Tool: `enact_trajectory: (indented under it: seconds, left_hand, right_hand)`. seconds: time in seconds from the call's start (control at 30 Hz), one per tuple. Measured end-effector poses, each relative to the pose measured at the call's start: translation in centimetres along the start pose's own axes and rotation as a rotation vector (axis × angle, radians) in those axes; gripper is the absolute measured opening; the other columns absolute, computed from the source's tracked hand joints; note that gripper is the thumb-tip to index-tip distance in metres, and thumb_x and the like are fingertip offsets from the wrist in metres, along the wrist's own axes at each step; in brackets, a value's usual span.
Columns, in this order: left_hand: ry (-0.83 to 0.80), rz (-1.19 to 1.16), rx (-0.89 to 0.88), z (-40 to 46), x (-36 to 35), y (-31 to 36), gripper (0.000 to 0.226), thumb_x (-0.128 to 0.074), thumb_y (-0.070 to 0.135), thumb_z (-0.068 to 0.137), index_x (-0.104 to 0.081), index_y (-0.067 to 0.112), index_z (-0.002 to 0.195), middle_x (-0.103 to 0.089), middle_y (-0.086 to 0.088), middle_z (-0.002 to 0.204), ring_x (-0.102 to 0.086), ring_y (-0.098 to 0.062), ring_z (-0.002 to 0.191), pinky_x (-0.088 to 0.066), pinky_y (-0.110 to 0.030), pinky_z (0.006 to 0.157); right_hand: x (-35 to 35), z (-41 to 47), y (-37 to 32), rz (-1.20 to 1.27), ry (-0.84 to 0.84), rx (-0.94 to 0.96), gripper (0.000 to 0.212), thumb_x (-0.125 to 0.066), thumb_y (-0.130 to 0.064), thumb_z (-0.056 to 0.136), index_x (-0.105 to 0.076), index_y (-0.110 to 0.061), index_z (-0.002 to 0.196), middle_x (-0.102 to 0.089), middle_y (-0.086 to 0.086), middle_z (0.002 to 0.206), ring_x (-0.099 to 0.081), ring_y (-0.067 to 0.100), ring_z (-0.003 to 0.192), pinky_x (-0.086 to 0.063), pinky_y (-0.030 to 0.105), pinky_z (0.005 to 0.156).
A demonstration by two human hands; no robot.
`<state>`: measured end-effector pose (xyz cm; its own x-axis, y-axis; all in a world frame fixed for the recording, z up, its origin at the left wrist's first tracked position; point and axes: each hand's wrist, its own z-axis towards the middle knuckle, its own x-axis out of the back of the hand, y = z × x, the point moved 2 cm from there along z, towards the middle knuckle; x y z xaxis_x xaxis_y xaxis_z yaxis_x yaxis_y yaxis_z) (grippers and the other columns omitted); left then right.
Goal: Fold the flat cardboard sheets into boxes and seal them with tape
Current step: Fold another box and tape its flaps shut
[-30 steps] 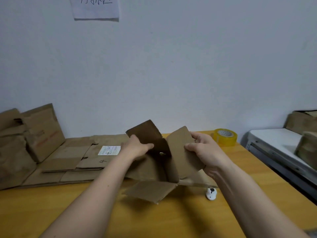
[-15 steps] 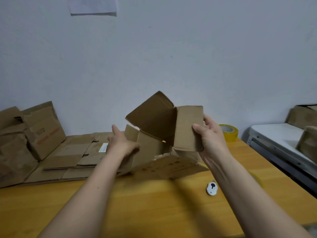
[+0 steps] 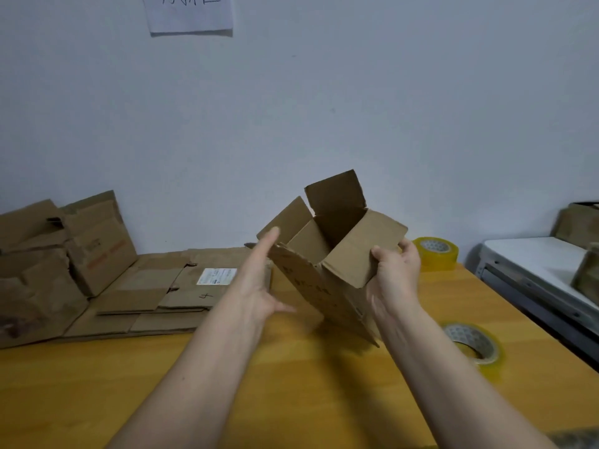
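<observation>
A small brown cardboard box [image 3: 350,257] is opened into a square tube and held tilted above the wooden table [image 3: 97,384], its top flaps standing open. My right hand [image 3: 393,277] grips its right wall, thumb on the near side and fingers behind. My left hand [image 3: 259,280] is flat with straight fingers, touching the box's left flap. Flat cardboard sheets [image 3: 162,286] lie stacked at the back left. One yellow tape roll [image 3: 436,252] stands behind the box, and another tape roll [image 3: 473,343] lies on the table by my right forearm.
Crumpled used boxes [image 3: 48,254] lean against the wall at the far left. A white appliance [image 3: 534,270] with more cardboard on it stands right of the table. A paper note [image 3: 189,12] hangs on the wall.
The box has been lifted and squared open, turned so its opening faces up toward me. My left hand has come off its grip and flattened against the left flap. The view has shifted, showing the nearer tape roll.
</observation>
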<state>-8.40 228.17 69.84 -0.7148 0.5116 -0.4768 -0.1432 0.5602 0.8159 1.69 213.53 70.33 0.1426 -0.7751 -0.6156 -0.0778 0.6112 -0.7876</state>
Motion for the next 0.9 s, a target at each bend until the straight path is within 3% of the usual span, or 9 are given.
enact_trajectory:
  seconds: [0.03,0.1,0.17,0.23,0.37,0.47,0.63,0.8,0.9]
  left_hand:
    - [-0.037,0.027,0.013,-0.2,-1.2,-0.5,0.107,-0.089,0.045,0.052,-0.036,0.032,0.144,-0.021,-0.007,0.157,-0.017,-0.046,0.141,-0.030,-0.077,0.092]
    - [-0.044,0.177,0.009,-0.1,-3.1,-1.8,0.095,-0.085,0.042,0.057,-0.042,0.024,0.140,-0.040,-0.011,0.146,-0.039,-0.040,0.131,-0.040,-0.065,0.097]
    - [0.062,0.301,-0.049,0.7,-3.8,-2.9,0.069,-0.073,0.027,0.077,-0.043,0.015,0.138,-0.054,-0.011,0.129,-0.054,-0.030,0.110,-0.048,-0.044,0.092]
    - [0.208,0.351,-0.150,1.7,-3.4,-3.4,0.046,-0.053,0.012,0.092,-0.043,0.008,0.136,-0.055,-0.012,0.124,-0.053,-0.027,0.102,-0.047,-0.038,0.088]
    - [0.253,0.307,-0.229,2.3,-2.7,-3.6,0.031,-0.049,0.016,0.097,-0.045,0.007,0.127,-0.053,-0.008,0.117,-0.050,-0.025,0.102,-0.045,-0.040,0.098]
    - [0.227,0.319,-0.234,2.3,-2.4,-3.4,0.029,-0.051,0.017,0.097,-0.046,0.007,0.124,-0.054,-0.009,0.117,-0.051,-0.026,0.107,-0.044,-0.042,0.102]
    - [0.178,0.388,-0.236,2.5,-1.5,-2.6,0.047,-0.056,0.020,0.095,-0.040,0.007,0.138,-0.050,-0.011,0.135,-0.048,-0.032,0.124,-0.041,-0.048,0.106]
    - [0.153,0.411,-0.253,2.6,-1.1,-2.2,0.026,-0.058,0.017,0.094,-0.047,0.012,0.116,-0.057,-0.010,0.121,-0.054,-0.031,0.114,-0.045,-0.048,0.101]
    - [0.117,0.426,-0.263,2.8,-1.1,-2.6,0.042,-0.058,0.019,0.094,-0.044,0.009,0.132,-0.054,-0.010,0.129,-0.052,-0.031,0.120,-0.044,-0.049,0.103]
  right_hand:
    - [0.0,-0.3,0.5,0.010,-0.003,-0.015,0.035,-0.043,0.007,0.093,-0.039,-0.014,0.121,-0.057,0.001,0.100,-0.059,0.013,0.088,-0.051,0.024,0.063]
    - [0.2,-0.9,1.3,0.022,-0.010,-0.041,0.036,-0.044,0.007,0.093,-0.039,-0.013,0.122,-0.058,0.001,0.099,-0.059,0.015,0.089,-0.051,0.027,0.070]
    - [0.9,-1.2,1.7,-0.014,-0.024,-0.065,0.038,-0.048,0.007,0.091,-0.040,-0.011,0.124,-0.058,0.005,0.100,-0.060,0.017,0.091,-0.052,0.030,0.073]
    - [2.0,-1.1,1.6,-0.180,-0.029,-0.071,0.044,-0.056,0.005,0.086,-0.041,-0.013,0.124,-0.057,0.010,0.106,-0.060,0.022,0.095,-0.054,0.034,0.075]
    - [3.7,0.4,-0.1,-0.539,-0.073,-0.009,0.072,-0.074,-0.005,0.075,-0.034,-0.017,0.134,-0.049,0.007,0.123,-0.054,0.024,0.108,-0.050,0.043,0.094]
    - [3.8,1.8,-0.8,-0.667,-0.076,-0.004,0.079,-0.077,-0.021,0.077,-0.030,-0.014,0.140,-0.046,0.009,0.130,-0.048,0.026,0.115,-0.045,0.041,0.095]
    - [3.9,3.7,-1.0,-0.693,-0.030,-0.016,0.082,-0.074,-0.032,0.081,-0.026,-0.014,0.145,-0.036,0.012,0.145,-0.041,0.030,0.127,-0.042,0.048,0.103]
    - [2.7,3.7,-0.5,-0.684,-0.248,0.013,0.091,-0.076,-0.037,0.077,-0.021,-0.023,0.149,-0.038,0.007,0.146,-0.041,0.026,0.128,-0.041,0.040,0.095]
    - [2.0,3.4,0.2,-0.703,-0.259,0.004,0.086,-0.075,-0.035,0.079,-0.025,-0.020,0.147,-0.044,0.003,0.142,-0.045,0.025,0.126,-0.047,0.039,0.095]
